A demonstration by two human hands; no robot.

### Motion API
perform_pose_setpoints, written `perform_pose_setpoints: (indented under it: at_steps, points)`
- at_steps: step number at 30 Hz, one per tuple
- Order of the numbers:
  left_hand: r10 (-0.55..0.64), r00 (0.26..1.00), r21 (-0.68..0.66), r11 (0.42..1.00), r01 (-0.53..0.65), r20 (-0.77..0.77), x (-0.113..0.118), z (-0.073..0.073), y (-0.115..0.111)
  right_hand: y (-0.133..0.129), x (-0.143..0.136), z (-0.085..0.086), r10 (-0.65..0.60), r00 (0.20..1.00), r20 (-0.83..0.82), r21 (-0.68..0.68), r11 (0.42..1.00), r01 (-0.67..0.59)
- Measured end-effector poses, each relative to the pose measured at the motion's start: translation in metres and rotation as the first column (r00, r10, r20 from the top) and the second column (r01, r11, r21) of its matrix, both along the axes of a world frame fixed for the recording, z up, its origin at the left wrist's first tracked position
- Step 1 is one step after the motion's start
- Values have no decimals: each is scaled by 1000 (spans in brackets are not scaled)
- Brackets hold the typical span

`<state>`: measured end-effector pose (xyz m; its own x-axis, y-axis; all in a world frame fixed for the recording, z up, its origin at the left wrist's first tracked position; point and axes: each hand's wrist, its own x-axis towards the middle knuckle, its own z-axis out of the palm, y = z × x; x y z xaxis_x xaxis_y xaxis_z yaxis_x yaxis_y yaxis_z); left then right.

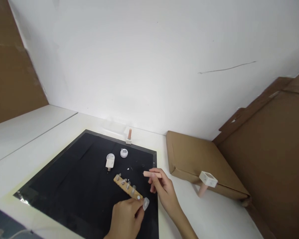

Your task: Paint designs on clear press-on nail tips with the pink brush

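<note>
My left hand (128, 212) is closed at the near end of a tan strip (123, 184), its thumb and fingers pinched on a clear, rounded plastic piece (146, 203). Several small translucent pieces (128, 185) stand along the strip, and a white dot shows near my fingertips. Between the thumb and fingers of my right hand (161, 186) is a slim, pale pink stick (151, 174), lying nearly level and pointing left. Its left end has a tiny dark tip, too small to make out. The stick is apart from the strip.
A black mat (77, 179) covers much of the white table. On it lie a white rounded holder (110, 161) and a small round white pot (124, 153). Pink sticks with white blocks stand behind (129, 140) and right (208, 179). A cardboard box (196, 152) sits at right.
</note>
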<state>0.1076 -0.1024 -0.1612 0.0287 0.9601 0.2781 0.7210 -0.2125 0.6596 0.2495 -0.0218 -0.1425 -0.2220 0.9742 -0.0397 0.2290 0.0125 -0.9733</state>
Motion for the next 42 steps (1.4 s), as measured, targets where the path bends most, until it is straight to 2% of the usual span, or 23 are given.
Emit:
perform_pose_setpoints:
  at_steps: [5, 9, 15, 18, 21, 26, 29, 33, 42]
  points:
    - [-70, 986, 35, 997, 65, 152, -22, 29, 10, 3, 6, 3, -46, 999, -20, 22, 999, 46]
    - [-82, 965, 63, 996, 69, 250, -47, 56, 32, 3, 7, 5, -59, 998, -35, 36, 998, 61]
    - [-121, 919, 120, 989, 81, 375, -75, 88, 66, 5, 1, 11, -126, 990, -61, 98, 986, 131]
    - [-167, 882, 151, 982, 111, 440, -86, 106, 83, 7, -5, 31, -161, 983, -91, 181, 968, 175]
    - [-229, 838, 169, 972, 165, 496, -93, 127, 97, 8, -13, 70, -187, 972, -140, 307, 925, 222]
    - [-318, 778, 213, 947, 239, 541, -97, 158, 109, 2, -35, 148, -206, 945, -255, 534, 784, 315]
    - [-362, 758, 243, 931, 271, 543, -100, 170, 110, -3, -50, 175, -200, 932, -301, 610, 711, 350]
    - [-414, 746, 284, 909, 305, 522, -104, 178, 108, -3, -64, 184, -185, 924, -335, 646, 668, 368]
    - [-454, 790, 306, 885, 350, 411, -113, 190, 105, 4, -69, 180, -119, 944, -307, 660, 688, 302]
